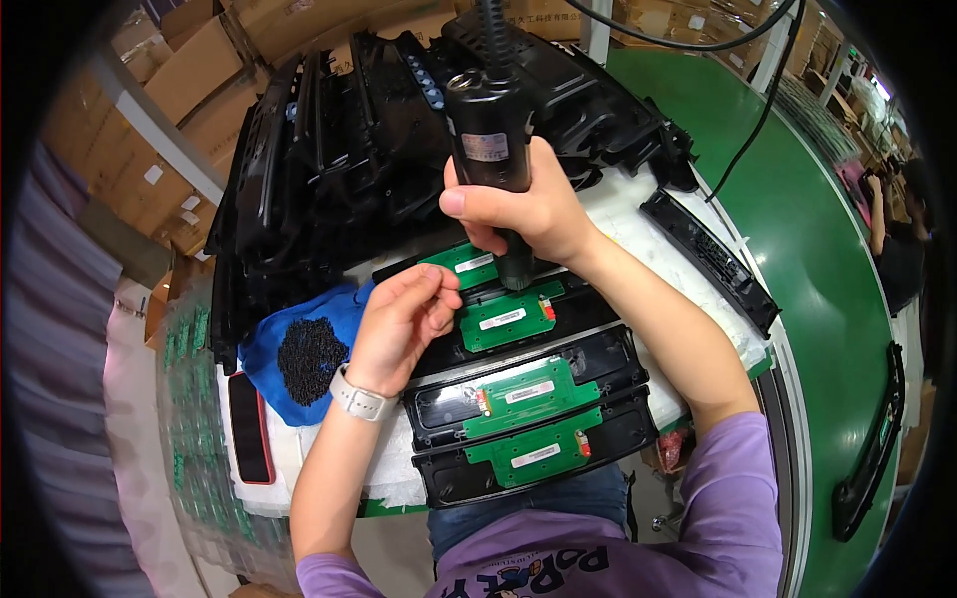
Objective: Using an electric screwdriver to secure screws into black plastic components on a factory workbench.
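A black, cylindrical power driver (486, 125) stands nearly upright at the centre of the scene, its tip end over the far edge of a green, label-bearing circuit board (503, 317); from my remote post I cannot tell whether the tip touches. My right hand (518, 204) is wrapped firmly around the driver's barrel, a grip I judge suited to keeping it steady and vertical.

My left hand (401, 324) is just beside the tip, to its left, thumb and fingers drawn together; I cannot tell whether something small is pinched between them. Its closeness seems meant for fine work near the tip.

Farther off, just beyond, lies another green board (467, 267), partly covered by the driver and my hands. Nearer lie two long black plastic panels (613, 361) (633, 424), each carrying a green board, set side by side in rows, probably for easy reach.

To the left, a bright blue cloth (261, 344) holds a heap of tiny black pieces (311, 357), perhaps gathered there against scattering. Near it lies a dark-screened, red-edged phone (249, 429). All rest on a white-covered surface (638, 214).

Large black plastic mouldings (349, 149) are piled at the far side; a slim black strip (710, 259) lies right. Brown cardboard boxes (194, 60) stand beyond.
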Motion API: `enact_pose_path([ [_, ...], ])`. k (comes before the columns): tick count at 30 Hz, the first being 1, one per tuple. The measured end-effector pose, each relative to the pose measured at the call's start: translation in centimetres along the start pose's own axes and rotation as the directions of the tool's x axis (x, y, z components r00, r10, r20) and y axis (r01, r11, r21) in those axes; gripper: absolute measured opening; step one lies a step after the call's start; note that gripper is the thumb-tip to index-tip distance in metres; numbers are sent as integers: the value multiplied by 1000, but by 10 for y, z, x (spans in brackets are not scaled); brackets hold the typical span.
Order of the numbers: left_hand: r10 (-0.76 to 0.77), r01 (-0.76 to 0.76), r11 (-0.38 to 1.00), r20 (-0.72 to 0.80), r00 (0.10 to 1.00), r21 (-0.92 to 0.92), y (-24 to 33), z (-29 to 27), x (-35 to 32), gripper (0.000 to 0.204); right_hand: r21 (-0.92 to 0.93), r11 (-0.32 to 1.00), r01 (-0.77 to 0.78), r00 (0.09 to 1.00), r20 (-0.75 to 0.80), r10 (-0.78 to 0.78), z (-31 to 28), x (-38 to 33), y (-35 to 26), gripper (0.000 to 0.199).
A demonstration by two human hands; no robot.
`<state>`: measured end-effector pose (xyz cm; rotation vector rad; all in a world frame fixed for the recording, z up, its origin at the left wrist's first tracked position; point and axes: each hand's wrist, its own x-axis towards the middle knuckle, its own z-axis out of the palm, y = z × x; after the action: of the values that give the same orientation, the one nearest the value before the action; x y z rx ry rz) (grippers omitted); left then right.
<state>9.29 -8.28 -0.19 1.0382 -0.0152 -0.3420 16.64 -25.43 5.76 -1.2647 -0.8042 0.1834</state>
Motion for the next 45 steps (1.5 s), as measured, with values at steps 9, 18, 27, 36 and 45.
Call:
enact_pose_path([
  [9, -4, 10, 996, -77, 997, 85, -19, 5, -9, 18, 0, 1000, 8, 1000, -17, -8, 0, -9, -10, 20],
  [18, 50, -43, 996, -95, 994, 74, -8, 12, -29, 15, 385, 867, 318, 947, -87, -309, 1, -22, -39, 40],
  [27, 102, -92, 986, -70, 992, 137, -14, 9, -28, 16, 383, 863, 329, 938, -29, -345, 7, -24, -32, 42],
  [36, 129, -106, 969, -90, 988, 225, -20, 13, -29, 14, 313, 924, 219, 969, -181, -168, 15, -27, -39, 35],
  [45, 68, -62, 984, -28, 997, 168, -18, 13, -30, 11, 482, 835, 267, 930, -356, -92, 18, -22, -36, 26],
])
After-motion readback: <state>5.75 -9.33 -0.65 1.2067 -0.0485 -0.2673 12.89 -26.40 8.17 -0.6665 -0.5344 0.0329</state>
